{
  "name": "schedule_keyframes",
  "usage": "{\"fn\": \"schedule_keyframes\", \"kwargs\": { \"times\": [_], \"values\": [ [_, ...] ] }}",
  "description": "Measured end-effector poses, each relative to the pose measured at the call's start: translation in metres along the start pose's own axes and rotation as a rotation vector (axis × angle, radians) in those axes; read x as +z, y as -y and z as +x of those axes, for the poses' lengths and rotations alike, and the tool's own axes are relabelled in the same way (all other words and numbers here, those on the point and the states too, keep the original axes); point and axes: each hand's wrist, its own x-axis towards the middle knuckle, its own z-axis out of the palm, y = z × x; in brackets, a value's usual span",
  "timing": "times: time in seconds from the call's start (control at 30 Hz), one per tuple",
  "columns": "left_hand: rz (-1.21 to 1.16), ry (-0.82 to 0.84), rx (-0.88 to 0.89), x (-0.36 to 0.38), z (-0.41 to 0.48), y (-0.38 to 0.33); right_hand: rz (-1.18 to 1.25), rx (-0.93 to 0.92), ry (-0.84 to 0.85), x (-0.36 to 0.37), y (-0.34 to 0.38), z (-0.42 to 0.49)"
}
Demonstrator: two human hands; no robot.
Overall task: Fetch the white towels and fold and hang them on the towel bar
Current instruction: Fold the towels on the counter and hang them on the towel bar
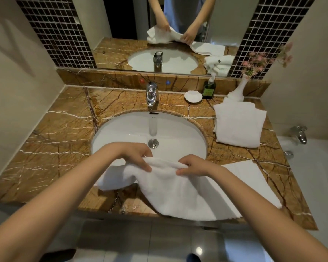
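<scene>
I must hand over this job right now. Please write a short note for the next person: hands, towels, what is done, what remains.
Left hand and right hand: both pinch the upper edge of a white towel at the sink front.
It drapes over the counter edge, bunched, not folded.
Folded towels lie at the counter's right, beside the vase.
Done: towels fetched. Left: folding, hanging; no towel bar in view.

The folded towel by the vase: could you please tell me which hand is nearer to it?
Right. The right hand is left of and in front of the folded towel; the left hand lies farther left.
</scene>
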Motion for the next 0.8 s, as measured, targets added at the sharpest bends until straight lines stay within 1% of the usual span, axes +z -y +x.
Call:
{"fn": "schedule_keyframes", "kwargs": {
  "times": [0.07,0.1,0.13,0.2,0.27,0.3,0.4,0.5,0.57,0.63,0.7,0.73,0.8],
  "values": [
    [-0.113,0.118,-0.159,-0.01,-0.006,0.002,-0.011,0.003,0.007,0.005,0.007,0.011],
    [-0.129,0.149,-0.226,-0.013,-0.006,0.005,-0.031,0.009,0.007,0.008,0.009,0.017],
    [-0.095,0.146,-0.277,-0.014,-0.004,0.01,-0.05,0.023,0.0,0.011,0.011,0.023],
    [0.119,0.048,-0.311,-0.01,0.004,0.025,-0.079,0.068,-0.029,0.021,0.011,0.033],
    [0.336,-0.084,-0.291,0.003,0.012,0.044,-0.133,0.116,-0.054,0.033,0.009,0.041],
    [0.365,-0.127,-0.29,0.01,0.016,0.054,-0.16,0.134,-0.064,0.039,0.007,0.044],
    [0.327,-0.209,-0.31,0.029,0.023,0.083,-0.223,0.156,-0.105,0.051,0.005,0.049],
    [0.355,-0.288,-0.291,0.042,0.027,0.099,-0.284,0.175,-0.107,0.055,0.005,0.052],
    [0.316,-0.31,-0.296,0.045,0.023,0.106,-0.322,0.176,-0.103,0.056,0.005,0.054],
    [0.133,-0.304,-0.297,0.045,0.014,0.119,-0.346,0.178,-0.101,0.059,0.005,0.056],
    [-0.052,-0.257,-0.28,0.038,-0.001,0.131,-0.356,0.187,-0.1,0.06,0.004,0.056],
    [-0.102,-0.234,-0.283,0.034,-0.01,0.135,-0.357,0.194,-0.1,0.06,0.004,0.057],
    [-0.118,-0.188,-0.263,0.029,-0.023,0.137,-0.349,0.224,-0.094,0.06,0.006,0.055]
  ]
}}
